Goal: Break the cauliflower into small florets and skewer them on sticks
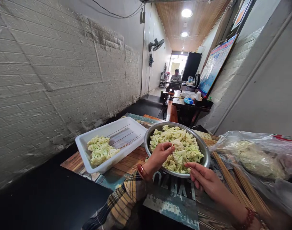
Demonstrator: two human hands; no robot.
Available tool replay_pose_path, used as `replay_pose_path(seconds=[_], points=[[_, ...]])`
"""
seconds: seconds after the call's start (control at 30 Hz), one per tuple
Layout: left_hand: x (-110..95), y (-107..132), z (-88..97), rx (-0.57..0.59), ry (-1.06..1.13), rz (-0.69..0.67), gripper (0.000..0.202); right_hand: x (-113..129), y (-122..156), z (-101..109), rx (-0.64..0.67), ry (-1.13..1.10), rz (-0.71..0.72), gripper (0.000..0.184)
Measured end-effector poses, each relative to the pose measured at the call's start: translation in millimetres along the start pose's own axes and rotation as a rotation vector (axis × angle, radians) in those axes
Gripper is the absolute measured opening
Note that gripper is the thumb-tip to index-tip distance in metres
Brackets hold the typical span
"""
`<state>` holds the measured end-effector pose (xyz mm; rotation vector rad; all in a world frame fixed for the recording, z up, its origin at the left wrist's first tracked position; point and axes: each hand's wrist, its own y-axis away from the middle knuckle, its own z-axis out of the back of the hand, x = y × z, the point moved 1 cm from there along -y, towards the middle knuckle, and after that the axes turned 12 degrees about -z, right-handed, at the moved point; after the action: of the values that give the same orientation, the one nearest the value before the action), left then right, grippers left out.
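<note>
My left hand (pixel 160 156) is over the near side of a steel bowl (pixel 206 155), with thumb and fingers pinched on a cauliflower floret (pixel 177 144). Lower and to its right, my right hand (pixel 201 176) pinches a thin wooden skewer, mostly hidden by the fingers. Cut cauliflower (pixel 168 135) fills the bowl. In the white tray (pixel 84 151) on the left, skewered cauliflower (pixel 101 150) lies at the near end, its bare sticks (pixel 122 136) pointing to the far right.
Bundled bamboo skewers (pixel 228 180) lie on the wooden table (pixel 129 169) to the right, beside a clear plastic bag (pixel 258 156) holding more cauliflower. A brick-patterned wall (pixel 64 70) runs along the left. Farther back, a person (pixel 176 76) sits behind other tables (pixel 178 101).
</note>
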<state>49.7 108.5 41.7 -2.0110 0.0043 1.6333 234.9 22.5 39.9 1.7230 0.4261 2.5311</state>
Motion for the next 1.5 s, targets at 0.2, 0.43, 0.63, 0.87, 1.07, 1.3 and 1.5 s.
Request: replay_pose_path(seconds=[0.2, 0.43, 0.63, 0.87, 1.07, 1.3, 1.5], points=[[-3, 0, -2.3, 0.008, 0.05, 0.027, 0.032, -3, -4, 10, -0.283, 0.314, 0.195, 0.038], [-3, 0, -2.2, 0.028, 0.038, 0.003, 0.04, -4, -19, 1, -0.486, 0.451, 0.377, 0.032], [-4, 1, -1.0, 0.048, 0.071, 0.024, 0.042, 4, -17, 0, -0.546, 0.553, 0.454, 0.032], [-2, 0, 0.2, 0.06, 0.128, 0.055, 0.041, 3, -20, 0, -0.574, 0.605, 0.477, 0.032], [3, -2, 1.2, 0.056, 0.113, 0.05, 0.041, 2, -25, 0, -0.553, 0.532, 0.453, 0.032], [0, -4, -0.6, 0.066, 0.041, 0.057, 0.042, -2, -28, 2, -0.508, 0.419, 0.438, 0.032], [0, -2, -1.9, -0.033, 0.149, 0.049, 0.037, 0, -27, 0, -0.502, 0.385, 0.421, 0.033]])
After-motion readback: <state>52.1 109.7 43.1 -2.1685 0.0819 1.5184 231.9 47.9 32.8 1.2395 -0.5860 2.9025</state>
